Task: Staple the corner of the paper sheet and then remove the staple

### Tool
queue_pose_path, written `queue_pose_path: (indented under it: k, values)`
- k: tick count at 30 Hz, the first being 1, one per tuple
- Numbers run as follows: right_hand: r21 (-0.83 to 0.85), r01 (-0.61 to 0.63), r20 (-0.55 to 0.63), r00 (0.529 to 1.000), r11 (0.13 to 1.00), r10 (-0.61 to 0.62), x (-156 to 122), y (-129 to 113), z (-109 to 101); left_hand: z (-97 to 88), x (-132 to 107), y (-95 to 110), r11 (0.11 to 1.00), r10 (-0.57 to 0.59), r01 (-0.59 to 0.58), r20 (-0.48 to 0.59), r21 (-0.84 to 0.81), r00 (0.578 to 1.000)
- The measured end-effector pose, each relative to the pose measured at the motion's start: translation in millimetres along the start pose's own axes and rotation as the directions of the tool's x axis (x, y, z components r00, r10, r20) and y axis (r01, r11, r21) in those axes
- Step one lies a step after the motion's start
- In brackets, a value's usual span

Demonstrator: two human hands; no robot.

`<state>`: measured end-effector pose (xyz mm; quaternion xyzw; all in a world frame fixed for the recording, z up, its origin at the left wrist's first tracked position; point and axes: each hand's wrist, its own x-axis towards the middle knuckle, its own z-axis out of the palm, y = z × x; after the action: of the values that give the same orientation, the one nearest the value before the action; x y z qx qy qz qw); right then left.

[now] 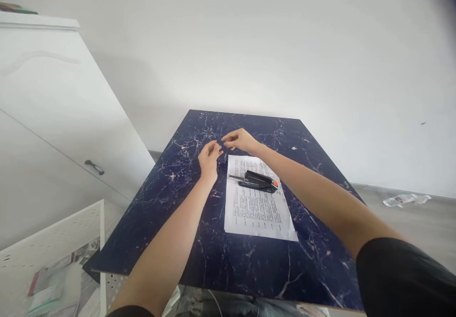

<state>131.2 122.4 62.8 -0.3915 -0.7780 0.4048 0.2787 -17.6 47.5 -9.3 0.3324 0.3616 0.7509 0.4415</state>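
My left hand [210, 159] and my right hand [241, 140] hover close together above the dark table, just beyond the paper's far edge. Thumb and fingers are pinched on each hand; whatever they hold, if anything, is too small to make out. A black stapler [259, 181] with an orange spot at one end lies on the printed paper [256, 224]. The stapler is opened up, its narrow metal part sticking out to the left. My right forearm passes over the paper's far right corner.
The blue-black marbled table [245, 264] has a small white scrap [294, 148] at the far right. To the left stand a white cabinet [60, 117] and a white perforated basket [101, 241] holding papers and packets. A plastic wrapper [402, 200] lies on the floor at right.
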Motion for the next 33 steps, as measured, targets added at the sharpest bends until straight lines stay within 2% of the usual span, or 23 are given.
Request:
queue_pose_path:
  k: [2,4,8,11,13,15,18,21,23,26,30,33]
  values:
    - [0.127,0.036,-0.043,0.999,0.991,-0.030,-16.6,-6.8,0.9,3.3,-3.9,1.3,1.000,-0.024,0.021,0.137,0.022,0.990]
    - [0.184,0.060,-0.089,0.995,0.981,-0.044,-31.0,-10.0,3.3,6.1,-8.1,3.2,0.999,-0.034,0.025,0.236,0.042,0.971]
    - [0.179,-0.003,-0.175,0.984,0.984,0.035,-55.9,-11.0,5.3,8.3,-16.5,4.6,0.988,-0.019,-0.026,0.283,0.155,0.959]
    - [0.087,-0.031,-0.160,0.986,0.996,0.045,-77.9,-15.8,2.3,8.2,-23.1,7.9,0.957,-0.015,-0.082,0.326,0.280,0.945]
    - [-0.027,0.036,-0.124,0.992,0.999,-0.039,-98.0,-20.6,-2.5,8.3,-25.7,14.9,0.941,-0.004,-0.110,0.338,0.320,0.941]
    - [-0.161,0.106,-0.174,0.976,0.981,-0.134,-123.0,-22.2,-9.1,8.6,-25.7,25.5,0.924,0.006,-0.142,0.361,0.354,0.933]
    - [-0.275,0.130,-0.310,0.926,0.952,-0.216,-162.1,-11.8,-17.3,9.8,-23.4,41.5,0.879,-0.020,-0.215,0.483,0.426,0.875]
    - [-0.293,0.124,-0.393,0.889,0.948,-0.237,-188.3,10.6,-17.3,11.3,-24.6,49.3,0.827,-0.038,-0.332,0.634,0.454,0.772]
    - [-0.302,0.117,-0.432,0.868,0.946,-0.245,-194.8,24.6,-13.4,11.9,-28.1,50.1,0.812,-0.022,-0.375,0.665,0.448,0.747]
    - [-0.281,0.148,-0.425,0.867,0.948,-0.261,-193.9,35.9,-7.6,9.5,-34.2,48.4,0.827,-0.015,-0.341,0.625,0.446,0.781]
    - [-0.235,0.176,-0.406,0.876,0.956,-0.261,-191.5,37.8,-5.0,-2.8,-39.5,42.5,0.783,-0.020,-0.390,0.647,0.484,0.763]
    - [-0.229,0.175,-0.425,0.867,0.958,-0.260,-192.9,38.4,-3.9,-13.0,-39.1,38.1,0.749,0.041,-0.440,0.628,0.495,0.777]
